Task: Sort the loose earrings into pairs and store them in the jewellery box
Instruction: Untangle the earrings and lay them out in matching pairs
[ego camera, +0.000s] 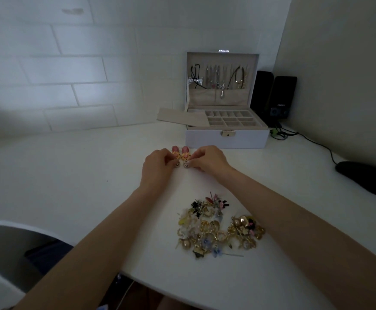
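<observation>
Earrings, pink-and-gold pair [180, 156], centre frame: one pinched by left hand [157, 167], one by right hand [207, 161]. Risk: dropped into loose pile [218, 227], pairing lost.

Two matching pink-and-gold drop earrings [180, 156] lie side by side before my open white jewellery box [227, 133]; a tangled heap of loose gold earrings [218, 227] lies nearer me.
</observation>
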The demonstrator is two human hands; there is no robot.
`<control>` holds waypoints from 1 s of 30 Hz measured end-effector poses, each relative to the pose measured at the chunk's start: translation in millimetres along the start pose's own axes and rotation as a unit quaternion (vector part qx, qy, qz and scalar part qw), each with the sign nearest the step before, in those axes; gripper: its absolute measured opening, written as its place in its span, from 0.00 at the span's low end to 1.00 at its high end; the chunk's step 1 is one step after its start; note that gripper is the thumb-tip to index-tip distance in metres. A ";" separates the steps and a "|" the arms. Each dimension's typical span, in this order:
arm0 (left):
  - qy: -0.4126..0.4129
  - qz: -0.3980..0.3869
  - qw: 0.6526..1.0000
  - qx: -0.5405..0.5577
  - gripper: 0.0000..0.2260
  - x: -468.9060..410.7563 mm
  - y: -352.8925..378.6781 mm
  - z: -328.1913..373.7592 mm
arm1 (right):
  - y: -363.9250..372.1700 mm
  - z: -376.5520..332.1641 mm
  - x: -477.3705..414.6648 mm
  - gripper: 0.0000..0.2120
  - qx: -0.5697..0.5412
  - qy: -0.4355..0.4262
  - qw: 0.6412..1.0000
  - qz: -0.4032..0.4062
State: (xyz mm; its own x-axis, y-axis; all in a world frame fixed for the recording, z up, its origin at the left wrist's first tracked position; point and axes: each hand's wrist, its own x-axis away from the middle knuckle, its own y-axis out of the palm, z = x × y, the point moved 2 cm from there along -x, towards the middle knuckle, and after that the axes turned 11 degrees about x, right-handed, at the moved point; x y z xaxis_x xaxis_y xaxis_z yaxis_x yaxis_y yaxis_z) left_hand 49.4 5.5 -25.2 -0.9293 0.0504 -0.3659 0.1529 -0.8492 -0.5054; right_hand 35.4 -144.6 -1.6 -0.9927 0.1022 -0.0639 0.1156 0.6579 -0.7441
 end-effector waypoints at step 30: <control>0.178 -0.294 0.939 0.003 0.06 45.6 -1.6 52.5 | -72.1 29.0 94.0 0.03 0.036 -0.117 0.986 -0.112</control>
State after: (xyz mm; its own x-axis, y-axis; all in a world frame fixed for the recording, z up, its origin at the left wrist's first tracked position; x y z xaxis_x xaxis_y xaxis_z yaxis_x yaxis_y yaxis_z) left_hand -10.9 -18.5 0.0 -0.6809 0.6833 -0.2636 -0.3548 -0.6226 -0.6975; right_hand -67.3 -204.0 26.8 -0.9747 -0.2199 -0.0389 -0.1008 0.5885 -0.8022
